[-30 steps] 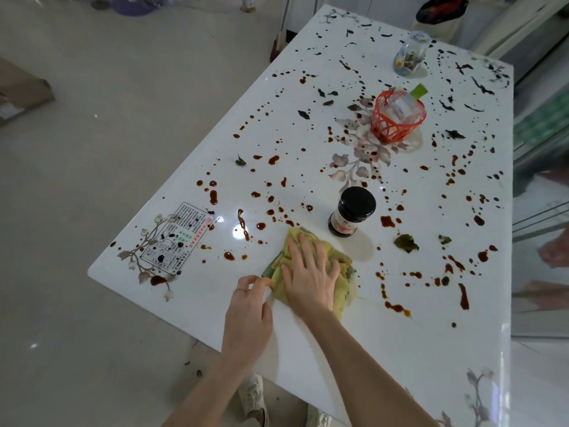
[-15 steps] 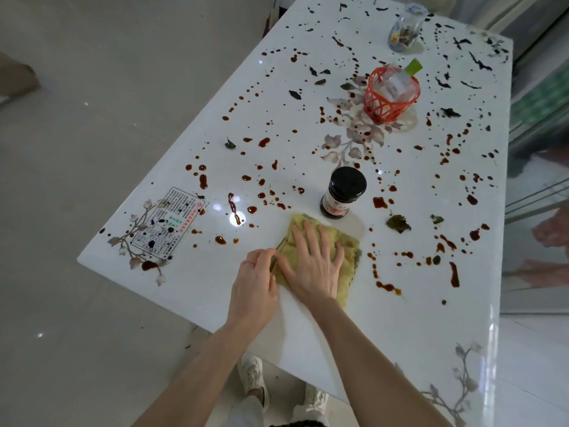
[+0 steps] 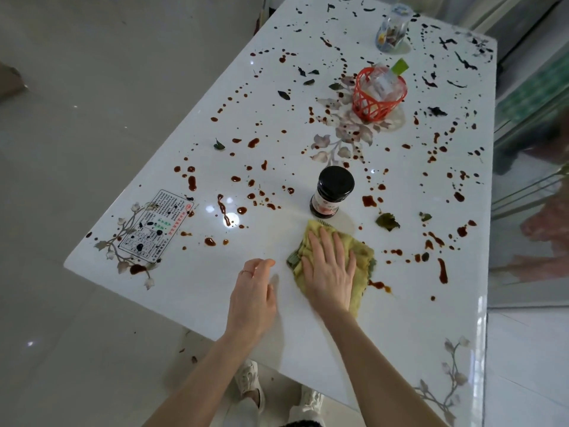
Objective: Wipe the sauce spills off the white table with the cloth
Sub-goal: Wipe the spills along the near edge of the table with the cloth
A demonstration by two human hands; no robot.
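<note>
Her right hand (image 3: 329,274) lies flat with fingers spread, pressing the yellow cloth (image 3: 365,252) onto the white table (image 3: 400,334), I'd guess to spread pressure for wiping. The left hand (image 3: 252,298) rests just beside it, loosely curled and holding nothing, likely bracing. A black-lidded sauce jar (image 3: 332,192) stands just beyond, and sauce spills (image 3: 442,271) dot the far side

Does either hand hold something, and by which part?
Nothing is gripped: the right hand presses flat on the middle of the cloth; the left hand holds nothing.

Right hand (image 3: 331,272) flat on cloth (image 3: 363,257) — sauce-spattered white table (image 3: 400,334).
</note>
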